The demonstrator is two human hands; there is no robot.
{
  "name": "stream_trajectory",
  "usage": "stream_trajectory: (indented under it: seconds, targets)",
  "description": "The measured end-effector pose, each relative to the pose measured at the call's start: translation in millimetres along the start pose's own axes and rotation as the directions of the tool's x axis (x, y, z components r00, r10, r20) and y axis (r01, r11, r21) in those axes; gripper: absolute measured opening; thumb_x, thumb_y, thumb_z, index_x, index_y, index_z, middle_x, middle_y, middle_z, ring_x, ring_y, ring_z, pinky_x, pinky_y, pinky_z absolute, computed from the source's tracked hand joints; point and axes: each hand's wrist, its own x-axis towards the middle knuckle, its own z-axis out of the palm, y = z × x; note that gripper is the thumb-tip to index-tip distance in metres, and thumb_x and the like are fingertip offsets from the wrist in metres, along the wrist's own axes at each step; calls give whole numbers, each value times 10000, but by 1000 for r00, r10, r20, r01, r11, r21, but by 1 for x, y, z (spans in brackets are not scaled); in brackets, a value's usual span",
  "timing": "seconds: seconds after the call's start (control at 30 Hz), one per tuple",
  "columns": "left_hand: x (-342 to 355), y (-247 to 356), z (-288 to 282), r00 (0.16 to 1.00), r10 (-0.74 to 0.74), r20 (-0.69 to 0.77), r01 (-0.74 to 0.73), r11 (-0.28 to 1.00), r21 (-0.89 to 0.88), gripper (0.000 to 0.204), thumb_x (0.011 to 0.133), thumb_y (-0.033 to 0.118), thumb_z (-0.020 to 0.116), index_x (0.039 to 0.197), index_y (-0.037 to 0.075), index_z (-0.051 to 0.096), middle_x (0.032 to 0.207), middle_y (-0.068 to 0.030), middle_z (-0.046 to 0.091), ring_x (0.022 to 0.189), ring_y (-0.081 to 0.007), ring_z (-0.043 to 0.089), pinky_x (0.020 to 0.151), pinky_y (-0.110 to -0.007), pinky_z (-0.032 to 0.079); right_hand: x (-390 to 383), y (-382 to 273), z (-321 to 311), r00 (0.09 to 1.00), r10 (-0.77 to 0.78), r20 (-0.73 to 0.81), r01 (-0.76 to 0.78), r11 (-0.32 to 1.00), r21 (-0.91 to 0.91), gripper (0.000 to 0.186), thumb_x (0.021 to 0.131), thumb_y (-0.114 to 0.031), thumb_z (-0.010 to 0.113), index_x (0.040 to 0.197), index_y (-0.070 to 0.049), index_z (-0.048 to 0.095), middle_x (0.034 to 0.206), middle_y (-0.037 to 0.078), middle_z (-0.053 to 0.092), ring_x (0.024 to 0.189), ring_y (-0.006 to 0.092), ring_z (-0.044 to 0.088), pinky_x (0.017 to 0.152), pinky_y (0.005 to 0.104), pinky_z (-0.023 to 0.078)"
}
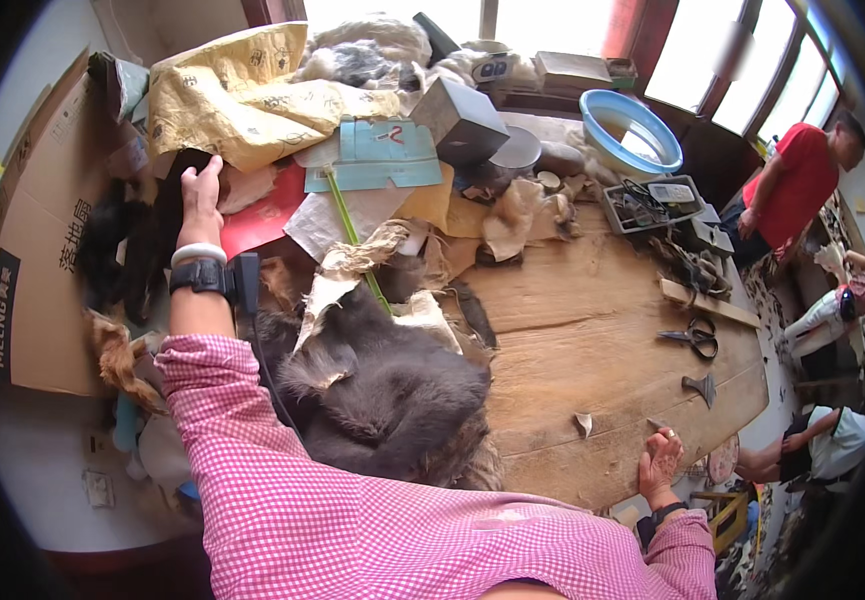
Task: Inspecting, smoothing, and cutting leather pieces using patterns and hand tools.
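Left arm (210, 380) outstretched, upper left. Left grip (202, 198) at lower edge of yellow sheet (237, 105), hold unclear. Right grip (661, 464) on tabletop (592, 330) edge, lower right; closure unclear.

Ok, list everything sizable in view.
Fur pile: one, dark grey, table's left
Table: one, tan, centre
Patterned sheet: one, yellow, far left
Card: one, light blue, far side
Box: one, dark grey, far side
Basin: one, blue, far right
Tray: one, grey, right
Scissors: one pair, black, right
Carton: one, brown, left
People: at least two, in red and white, right
Left fingers: one set, pink sleeve, by patterned sheet
Right fingers: one set, pink sleeve, table's near edge
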Motion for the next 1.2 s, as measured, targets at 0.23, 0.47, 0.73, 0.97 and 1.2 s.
stream_trajectory:
  seconds: [0.23,0.47,0.73,0.97,1.2]
  targets:
    - [8,-70,-33,839,127,529,-453,701,551,597,810,377,697,1217,-43,581,1126,-228,648,1040,-285,624,946,-392,461,7,-8,-12,999,2,-40,-3,1000,-23,306,763,-216,546,1046,-105,513,1199,148,448,1179,354,391,1016,479,271]
    - [-95,-9,-7,682,108,723,-610,628,483,401,885,254,634,1128,-65,627,1073,-174,675,1023,-242,626,910,-348,473,104,-52,-34,956,-219,-197,246,961,126,280,791,-118,620,1067,-82,646,910,137,641,884,318,599,789,429,447]
    - [-150,14,-27,743,51,667,-594,508,624,496,855,307,672,1238,5,580,1336,-217,514,1249,-308,494,1033,-404,388,320,-249,-88,930,-292,224,265,954,143,792,891,-402,582,1511,-143,162,1126,248,628,1078,405,590,907,477,471]
    - [-149,-17,-151,960,134,244,-257,84,963,771,812,441,661,1449,129,359,1504,-171,330,1404,-332,280,1115,-559,224,244,-173,-5,771,-530,353,528,842,109,641,852,-316,648,1414,-129,400,1232,176,569,1133,344,548,920,448,459]
    - [-127,-52,-183,984,68,162,-175,252,952,657,853,325,553,1379,-40,404,1397,-283,437,1316,-407,403,1105,-442,321,109,-55,8,847,-302,439,340,940,-9,692,905,-319,536,1505,-113,260,1569,163,186,1463,331,138,1161,489,139]
